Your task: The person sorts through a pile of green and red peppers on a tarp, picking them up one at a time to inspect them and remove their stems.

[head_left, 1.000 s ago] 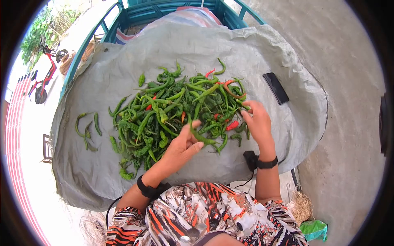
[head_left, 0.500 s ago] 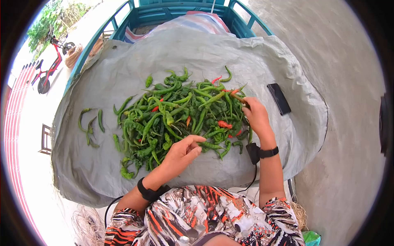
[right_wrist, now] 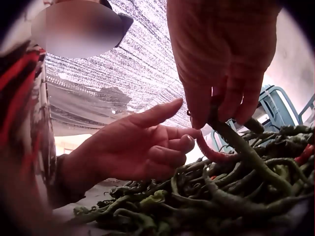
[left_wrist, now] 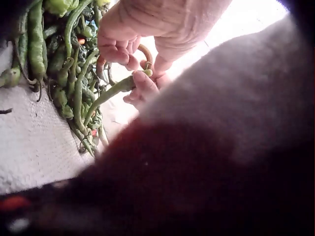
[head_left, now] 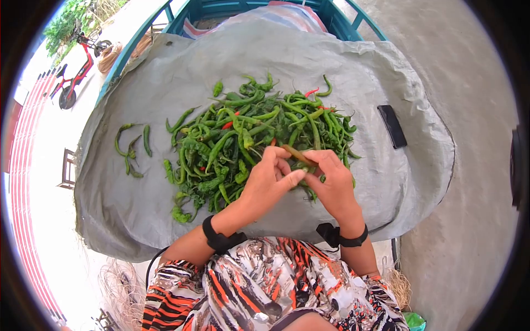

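My right hand (head_left: 335, 185) pinches a long green chili pepper (right_wrist: 253, 160) near its stem end, over the front of the pepper pile (head_left: 212, 157). A curved reddish-brown chili pepper (head_left: 298, 154) also runs out from under its fingers. Close beside it is my left hand (head_left: 265, 187), thumb apart and fingers loosely bent, the index fingertip right at the reddish pepper. In the left wrist view the green pepper (left_wrist: 110, 93) points down toward the pile. Mostly green peppers, with a few red ones, make up the heap; the right hand's fingers hide part of both held peppers.
The pile lies on a grey tarp (head_left: 127, 204) spread over a teal cart (head_left: 359, 22). Several loose green peppers (head_left: 132, 146) lie to the left. A black phone (head_left: 392, 127) rests on the tarp at the right. A red scooter (head_left: 77, 77) stands beyond the cart.
The right hand has moved left from the pile's right side with the reddish-brown pepper. Both hands have come together; the left, which was at a green pepper a second ago, has shifted up.
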Action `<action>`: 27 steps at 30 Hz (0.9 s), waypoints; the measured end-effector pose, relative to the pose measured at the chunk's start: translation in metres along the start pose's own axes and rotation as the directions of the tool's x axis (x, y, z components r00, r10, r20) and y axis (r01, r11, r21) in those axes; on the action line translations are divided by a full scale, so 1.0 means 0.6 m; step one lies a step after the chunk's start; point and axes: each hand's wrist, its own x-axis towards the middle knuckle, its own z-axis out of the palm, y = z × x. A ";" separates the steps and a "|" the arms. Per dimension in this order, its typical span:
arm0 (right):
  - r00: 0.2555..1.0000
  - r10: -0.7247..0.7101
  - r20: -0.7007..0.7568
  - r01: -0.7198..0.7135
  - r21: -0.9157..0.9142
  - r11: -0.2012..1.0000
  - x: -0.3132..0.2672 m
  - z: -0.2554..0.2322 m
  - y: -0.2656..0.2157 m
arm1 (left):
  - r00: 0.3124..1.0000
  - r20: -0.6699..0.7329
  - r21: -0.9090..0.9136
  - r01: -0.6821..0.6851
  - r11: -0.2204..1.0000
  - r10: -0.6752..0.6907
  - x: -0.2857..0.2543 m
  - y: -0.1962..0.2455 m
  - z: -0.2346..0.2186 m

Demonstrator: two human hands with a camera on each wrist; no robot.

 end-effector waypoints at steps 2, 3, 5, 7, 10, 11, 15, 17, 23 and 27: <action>1.000 0.010 0.013 -0.010 0.020 1.000 -0.007 0.011 -0.007 | 0.997 -0.020 -0.088 0.076 0.993 -0.078 -0.001 0.007 -0.004; 1.000 0.007 0.006 -0.008 0.030 1.000 -0.011 0.020 -0.004 | 0.988 0.018 -0.167 0.153 0.974 -0.152 -0.003 0.015 -0.008; 0.997 -0.083 0.007 0.083 -0.019 0.996 -0.017 0.028 -0.004 | 0.969 0.067 -0.267 0.247 0.931 -0.238 -0.004 0.018 -0.013; 0.992 -0.115 0.043 0.118 -0.083 0.990 -0.020 0.035 -0.006 | 0.962 0.079 -0.310 0.272 0.911 -0.260 -0.001 0.007 -0.019; 0.991 -0.045 0.127 0.067 -0.175 0.982 -0.025 0.034 -0.011 | 0.981 0.028 -0.301 0.193 0.934 -0.194 -0.012 0.015 -0.017; 0.990 -0.017 0.140 0.043 -0.185 0.982 -0.028 0.037 -0.004 | 0.991 -0.004 -0.244 0.126 0.961 -0.131 -0.015 0.004 -0.015; 0.993 -0.107 -0.058 0.101 -0.108 0.989 -0.024 0.046 0.020 | 0.990 -0.114 0.093 -0.067 0.993 0.078 -0.022 -0.008 -0.016; 0.991 0.090 -0.104 -0.069 0.187 0.980 -0.025 0.040 0.019 | 0.983 -0.120 0.260 -0.104 0.960 0.139 -0.028 0.009 -0.023; 0.988 0.101 -0.121 -0.112 -0.092 0.989 0.000 0.041 0.028 | 0.987 -0.065 0.245 -0.126 0.961 0.146 -0.033 0.020 -0.035; 0.967 0.247 0.065 -0.233 -0.175 0.957 0.016 0.047 0.028 | 0.965 0.132 0.367 -0.260 0.893 0.227 -0.034 0.012 -0.043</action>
